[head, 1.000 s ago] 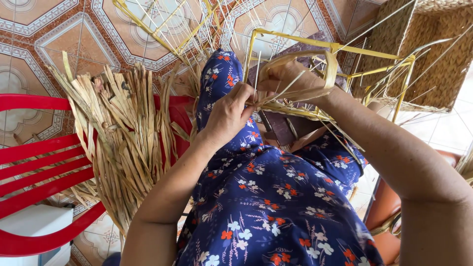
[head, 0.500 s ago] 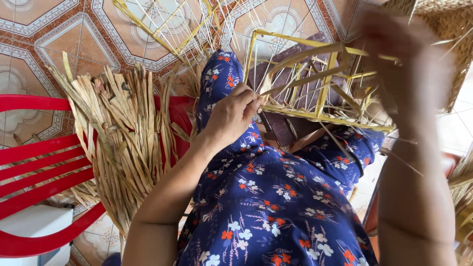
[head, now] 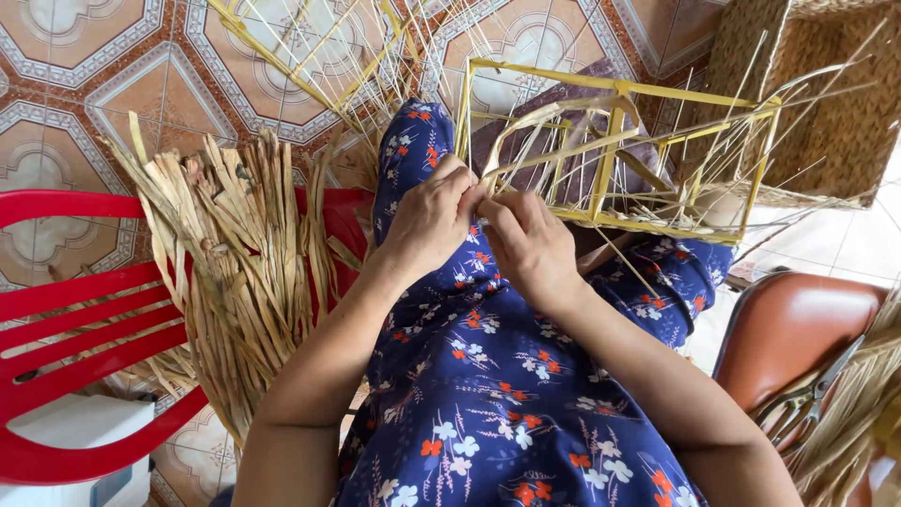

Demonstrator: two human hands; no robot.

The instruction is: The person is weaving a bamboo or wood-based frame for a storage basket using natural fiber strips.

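A box-shaped yellow basket frame [head: 615, 160] with thin upright ribs rests on my lap, over blue flowered cloth [head: 488, 376]. My left hand [head: 427, 216] pinches a dried straw strand at the frame's near left corner. My right hand [head: 530, 244] sits beside it, fingertips closed on the same strand close to the frame's lower rail. Pale strands loop through the frame behind both hands.
A thick bundle of dried straw strips [head: 235, 272] lies across a red plastic chair [head: 84, 347] on my left. A woven basket [head: 826, 103] stands at the top right. Scissors [head: 812, 394] lie on a brown seat at the right. Patterned floor tiles [head: 84, 66] lie beyond.
My right hand was raised high, pulling a strand through the frame; it has come down to meet my left hand at the frame's near corner. The left hand has barely moved.
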